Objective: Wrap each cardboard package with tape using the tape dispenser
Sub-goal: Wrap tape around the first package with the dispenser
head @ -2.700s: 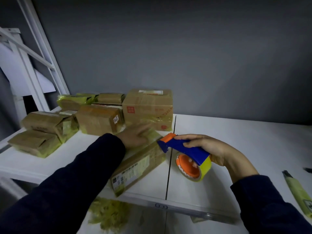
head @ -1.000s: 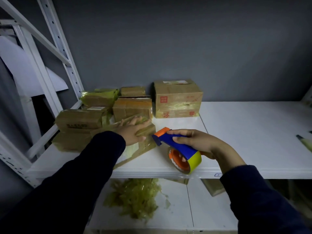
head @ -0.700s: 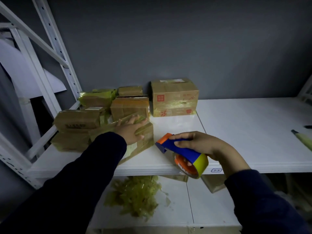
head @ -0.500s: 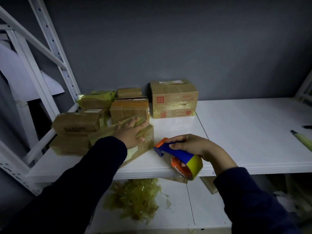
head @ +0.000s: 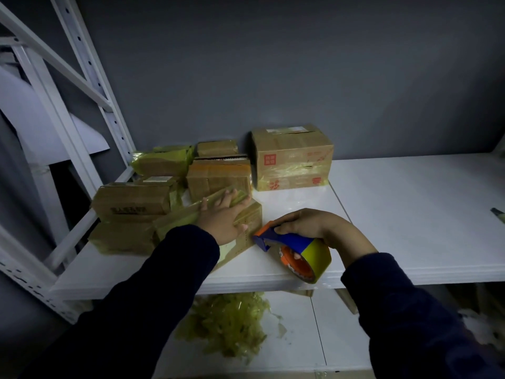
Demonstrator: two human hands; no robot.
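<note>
Package (head: 247,225) under flat left hand (head: 222,220), dispenser (head: 296,250) in right hand (head: 311,224).

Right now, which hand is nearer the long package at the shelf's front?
Left. The left hand lies flat on top of the long package, touching it; the right hand grips the tape dispenser just past the package's right end.
</note>
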